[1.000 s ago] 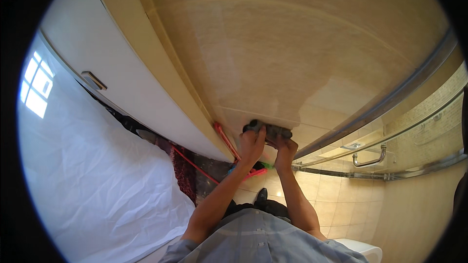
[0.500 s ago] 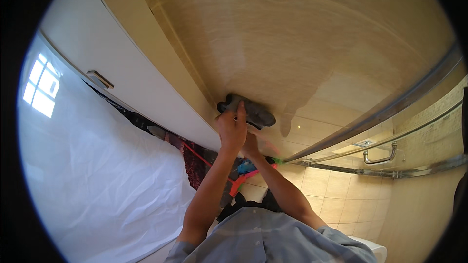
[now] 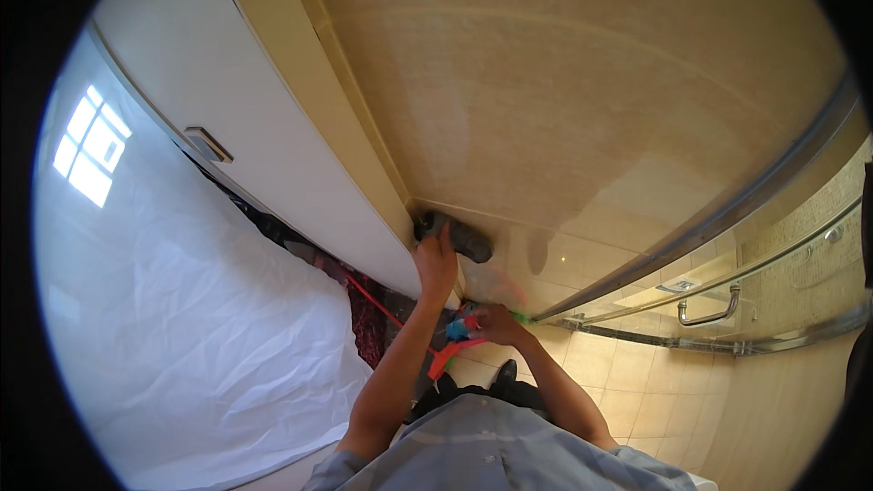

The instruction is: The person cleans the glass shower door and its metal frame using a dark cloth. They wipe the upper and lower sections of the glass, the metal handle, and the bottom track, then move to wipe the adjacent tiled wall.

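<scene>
My left hand (image 3: 437, 262) is raised to the glossy beige wall, its fingers closed on an oblong dark grey thing (image 3: 469, 241) with rounded ends, held flat against the wall by the corner. Its exact kind does not show. Lower down, my right hand (image 3: 497, 324) is closed around a small blue and red thing (image 3: 462, 325), partly hidden by my fingers. Just below that hand lies a bright red-pink piece (image 3: 443, 359), perhaps of plastic.
A white door or panel (image 3: 264, 155) with a small handle (image 3: 208, 145) stands left, beside a large white sheet (image 3: 227, 336). A thin red stick (image 3: 373, 298) crosses dark clutter beneath. Right, a metal-framed glass screen has a curved handle (image 3: 709, 308) above the tiled floor (image 3: 627, 373).
My right hand has left the wall by my left hand and come down to the blue and red thing. My left hand and the dark grey thing sit slightly lower in view.
</scene>
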Motion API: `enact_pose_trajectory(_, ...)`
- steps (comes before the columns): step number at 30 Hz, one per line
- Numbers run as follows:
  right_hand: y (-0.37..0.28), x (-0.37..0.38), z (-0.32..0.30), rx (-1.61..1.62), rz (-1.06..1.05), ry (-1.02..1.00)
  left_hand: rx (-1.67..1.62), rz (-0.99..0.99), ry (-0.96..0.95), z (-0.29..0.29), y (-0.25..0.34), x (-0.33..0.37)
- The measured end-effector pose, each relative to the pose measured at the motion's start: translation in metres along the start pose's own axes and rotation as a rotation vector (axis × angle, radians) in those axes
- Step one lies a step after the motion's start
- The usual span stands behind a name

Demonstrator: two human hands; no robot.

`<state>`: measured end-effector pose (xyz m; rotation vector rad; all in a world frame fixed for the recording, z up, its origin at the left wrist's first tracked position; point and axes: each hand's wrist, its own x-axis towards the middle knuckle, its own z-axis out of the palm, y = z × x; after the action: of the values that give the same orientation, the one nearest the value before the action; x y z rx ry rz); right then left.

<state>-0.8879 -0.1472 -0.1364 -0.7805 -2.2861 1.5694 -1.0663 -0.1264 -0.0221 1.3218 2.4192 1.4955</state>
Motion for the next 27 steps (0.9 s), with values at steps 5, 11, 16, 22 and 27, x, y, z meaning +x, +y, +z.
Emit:
enact_pose_trajectory(5,-0.016,-0.019,-0.012,0.046,0.027,0.084,-0.036,-0.315,-0.055,0.066,-0.097,-0.053)
enact_pose_trajectory(11,0.005,-0.024,-0.006,0.018,0.094,0.105,-0.253,-0.283,0.306,0.099,-0.074,-0.049)
enact_pose_trajectory(16,0.028,-0.032,-0.001,0.013,0.099,0.151,-0.376,-0.288,0.312,0.013,0.045,0.01)
enact_pose_trajectory(22,0.006,-0.03,0.0,-0.003,0.184,0.115,-0.241,-0.051,0.338,-0.022,0.072,0.032)
enact_pose_trajectory(27,-0.003,-0.028,0.009,0.096,0.101,0.113,-0.036,-0.076,0.245,0.048,-0.039,-0.022)
